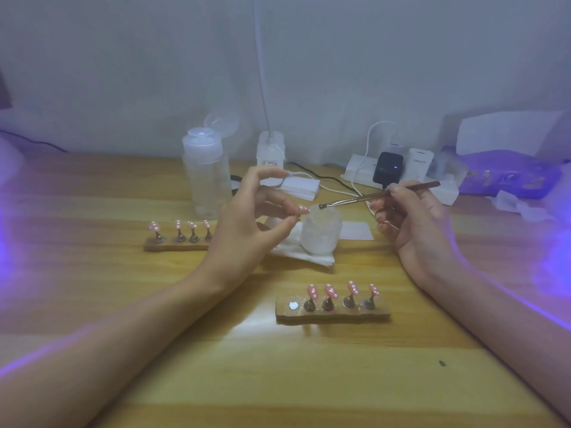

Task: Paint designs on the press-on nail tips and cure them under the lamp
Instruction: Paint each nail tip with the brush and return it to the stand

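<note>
Head view: your L hand is up over the worktop, grip pinching one pink nail tip w/ white dots at the fingertips. R hand grasps the brush, metal end just above the frosted jar. Near holder carries four dotted tips plus a silver disc at its left end. Far holder shows four more.
</note>
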The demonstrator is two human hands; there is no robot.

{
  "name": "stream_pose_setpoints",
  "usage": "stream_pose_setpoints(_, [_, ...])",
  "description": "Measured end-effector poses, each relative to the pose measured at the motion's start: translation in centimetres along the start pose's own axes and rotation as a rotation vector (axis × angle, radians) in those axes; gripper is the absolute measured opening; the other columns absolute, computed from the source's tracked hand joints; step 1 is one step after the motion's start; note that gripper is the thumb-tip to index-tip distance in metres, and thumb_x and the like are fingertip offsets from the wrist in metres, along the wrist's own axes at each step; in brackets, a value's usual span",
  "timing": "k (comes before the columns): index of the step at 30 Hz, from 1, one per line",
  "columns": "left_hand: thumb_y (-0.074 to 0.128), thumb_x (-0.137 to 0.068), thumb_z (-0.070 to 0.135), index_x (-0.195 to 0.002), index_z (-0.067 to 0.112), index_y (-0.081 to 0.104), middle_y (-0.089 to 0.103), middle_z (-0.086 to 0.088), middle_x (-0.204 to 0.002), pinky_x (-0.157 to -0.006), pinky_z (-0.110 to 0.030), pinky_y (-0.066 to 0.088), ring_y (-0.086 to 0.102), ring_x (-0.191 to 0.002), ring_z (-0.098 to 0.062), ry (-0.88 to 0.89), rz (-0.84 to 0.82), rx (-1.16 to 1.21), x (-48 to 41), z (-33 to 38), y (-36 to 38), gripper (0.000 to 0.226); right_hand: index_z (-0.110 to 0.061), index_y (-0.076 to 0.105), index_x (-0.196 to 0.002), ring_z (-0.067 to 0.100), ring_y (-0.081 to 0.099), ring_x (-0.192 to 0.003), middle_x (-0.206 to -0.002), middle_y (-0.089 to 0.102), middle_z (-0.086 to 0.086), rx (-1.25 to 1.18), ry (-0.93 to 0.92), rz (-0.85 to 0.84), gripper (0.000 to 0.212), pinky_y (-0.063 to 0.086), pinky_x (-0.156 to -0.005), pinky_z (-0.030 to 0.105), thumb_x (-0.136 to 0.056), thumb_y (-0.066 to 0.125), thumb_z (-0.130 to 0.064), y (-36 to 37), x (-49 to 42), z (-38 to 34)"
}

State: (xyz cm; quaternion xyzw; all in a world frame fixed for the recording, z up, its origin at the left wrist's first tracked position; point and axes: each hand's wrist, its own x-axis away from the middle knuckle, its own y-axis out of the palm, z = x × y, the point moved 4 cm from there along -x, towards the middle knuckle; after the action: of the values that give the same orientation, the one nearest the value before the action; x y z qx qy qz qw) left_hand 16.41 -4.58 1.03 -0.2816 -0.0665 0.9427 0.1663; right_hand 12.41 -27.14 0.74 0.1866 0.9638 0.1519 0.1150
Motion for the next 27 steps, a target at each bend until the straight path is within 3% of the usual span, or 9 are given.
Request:
stream_pose_setpoints(7, [0.073,-0.088,0.007,-0.124,0.03,0.048,0.072,0.002,-0.088,-0.072,-0.019,0.051,0.072,-0.098,-0.019,0.009,-0.015,-0.036,-0.02,-0.14,0.04,0.05,-0.02,0.055,-0.089,0.01,0.06,-0.058,-0.073,0.072,0.002,0.071,-0.012,-0.061,0.01,0.045,-0.05,0.018,-0.1,0.055,-0.019,0.2,-0.08,0.19])
stream_pose_setpoints(11, [0.073,-0.088,0.006,-0.124,0.028,0.049,0.072,0.003,-0.088,-0.07,-0.025,0.055,0.071,-0.098,-0.019,0.006,-0.014,-0.044,-0.06,-0.08,0.08,0.049,-0.019,0.056,-0.091,0.01,0.061,-0.059,-0.075,0.074,0.004,0.114,-0.027,-0.097,0.008,0.045,-0.049,0.018,-0.099,0.056,-0.019,0.41,-0.03,0.2])
stream_pose_setpoints(27, [0.072,-0.086,0.001,-0.122,0.027,0.051,0.069,0.005,-0.085,-0.063,-0.022,0.048,0.069,-0.091,-0.016,0.023,-0.017,-0.092,-0.06,0.54,0.28,0.049,-0.021,0.05,-0.086,0.008,0.057,-0.057,-0.067,0.07,0.003,0.079,-0.028,-0.029,0.017,0.038,-0.044,0.017,-0.101,0.051,-0.013,0.2,0.07,-0.13])
